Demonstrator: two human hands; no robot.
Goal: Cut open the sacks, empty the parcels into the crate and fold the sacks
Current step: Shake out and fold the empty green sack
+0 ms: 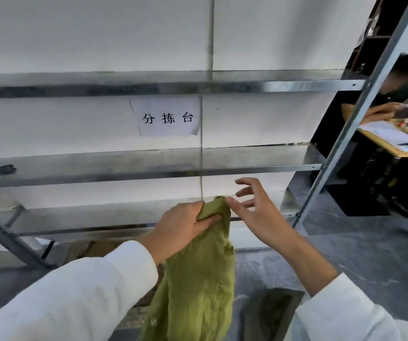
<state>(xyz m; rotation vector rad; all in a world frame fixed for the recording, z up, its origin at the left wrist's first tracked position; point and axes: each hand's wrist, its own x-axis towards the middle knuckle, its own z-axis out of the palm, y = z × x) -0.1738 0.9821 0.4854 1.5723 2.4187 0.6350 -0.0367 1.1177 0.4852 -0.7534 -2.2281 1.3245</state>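
A crumpled olive-green sack (200,284) hangs down in front of me, held up by its top corner. My left hand (183,228) is closed around that top edge. My right hand (254,207) is just to the right of the same corner, fingers spread, thumb and forefinger touching the fabric's tip. I cannot tell whether the right hand pinches it. The sack's lower end runs out of the bottom of the view. No crate or parcels are visible.
A metal shelving rack (148,172) with several bare shelves stands straight ahead against a white wall with a paper sign (167,116). A slanted rack post (350,124) runs at the right. Beyond it a seated person (394,94) is at a desk (392,143). A dark object (271,313) lies on the floor below my right arm.
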